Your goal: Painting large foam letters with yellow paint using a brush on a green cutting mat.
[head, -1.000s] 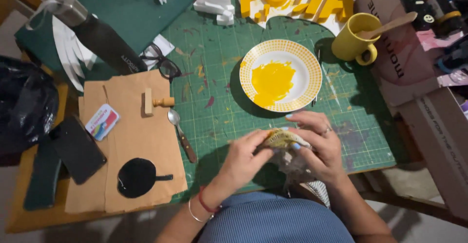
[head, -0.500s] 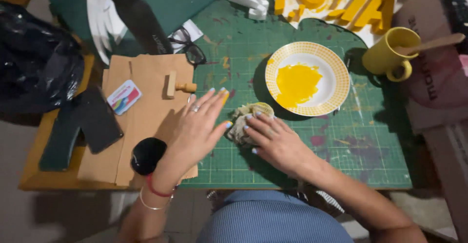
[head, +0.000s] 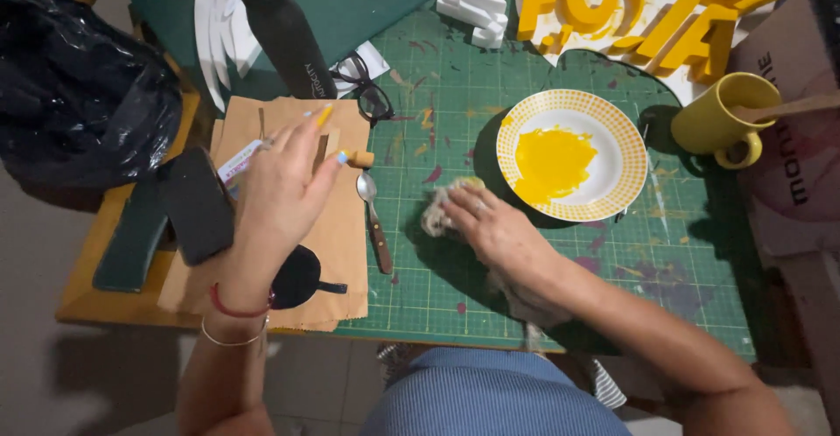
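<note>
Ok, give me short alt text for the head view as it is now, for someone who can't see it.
The left hand hovers, fingers spread, over brown paper near a small wooden-handled tool, while the right hand presses a crumpled rag onto a green cutting mat. A plate of yellow paint sits beside the right hand.

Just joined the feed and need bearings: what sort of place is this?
Probably a home craft desk: a paint-stained green cutting mat, a plate of yellow paint, and yellow-painted cut-out letters at the back.

I'm at my craft table, a hobby workspace. A paint-stained cutting mat (head: 542,252) covers it. A plate (head: 612,130) of yellow paint and foam letters (head: 630,7) sit around me.
</note>
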